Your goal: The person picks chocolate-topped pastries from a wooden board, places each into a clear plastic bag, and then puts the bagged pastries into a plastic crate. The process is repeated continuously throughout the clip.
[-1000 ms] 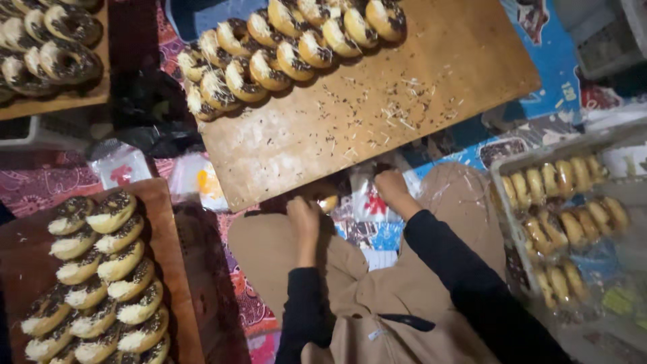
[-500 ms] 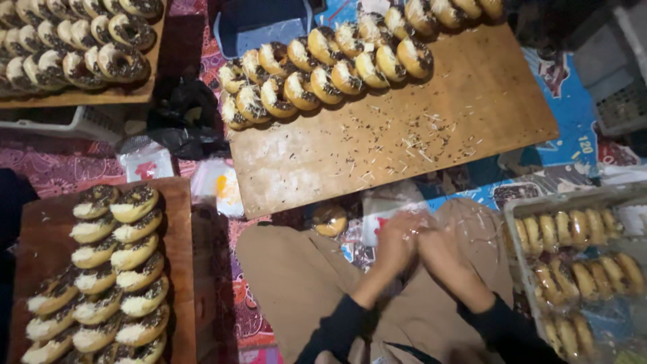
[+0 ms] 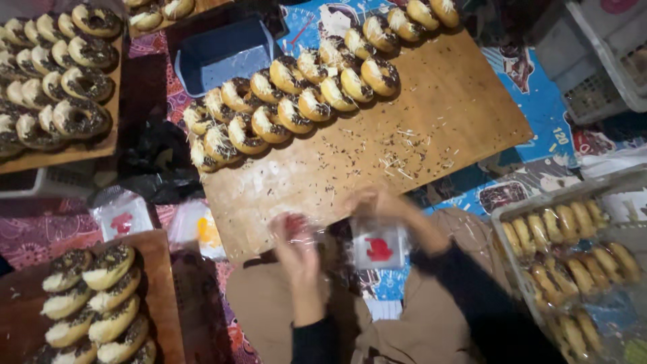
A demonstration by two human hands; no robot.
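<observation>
Bag [image 3: 379, 246]: small clear plastic pouch with a red mark on its face, held up over the lap between both hands, motion-blurred. Right hand [image 3: 381, 202] is closed on the bag's upper edge, fingers curled over it; left hand [image 3: 296, 253] sits just beside, at the bag's left, fingers bunched near a reddish smear of plastic, but blur hides whether they pinch the film or only touch it. No doughnut can be made out inside the bag; contents not readable. Judged progress: packing looks partly done. Just right of the grip, a clear tray [image 3: 502, 219] holds rows of already wrapped doughnuts [image 3: 573, 249], so a fair batch seems finished. Just beyond the hands, a wooden board [image 3: 431, 128] has its near half bare apart from scattered sprinkles, while its far edge carries two rows of topped doughnuts [image 3: 296, 101] not yet bagged. Left of the grip, a second board [image 3: 162, 283] holds a stacked double row of doughnuts [image 3: 94, 296], also unwrapped; between it and the hands lie spare pouches [image 3: 121, 216] on the patterned cloth. Well away at the far left, a third board [image 3: 74, 152] is full. Much, by this showing, is left to do.
</observation>
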